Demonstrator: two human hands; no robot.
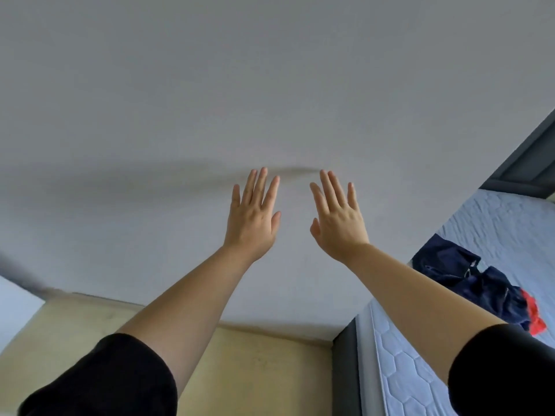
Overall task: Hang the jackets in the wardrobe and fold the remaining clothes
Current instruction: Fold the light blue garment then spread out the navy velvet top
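Note:
Both arms are stretched out in front of a plain white wall. My left hand [253, 214] is held up with straight, spread fingers and holds nothing. My right hand [338, 219] beside it is the same, fingers straight, empty. A crumpled dark blue garment [468, 280] lies on the bed at the right, with a bit of red cloth [533, 315] sticking out at its near end. Both hands are well to the left of the clothes. No wardrobe shows in this view.
A bed with a white quilted mattress [396, 364] and a dark frame [345, 370] fills the lower right. A dark headboard [525, 160] stands at the right edge. Beige floor [255, 364] runs below the wall [270, 85].

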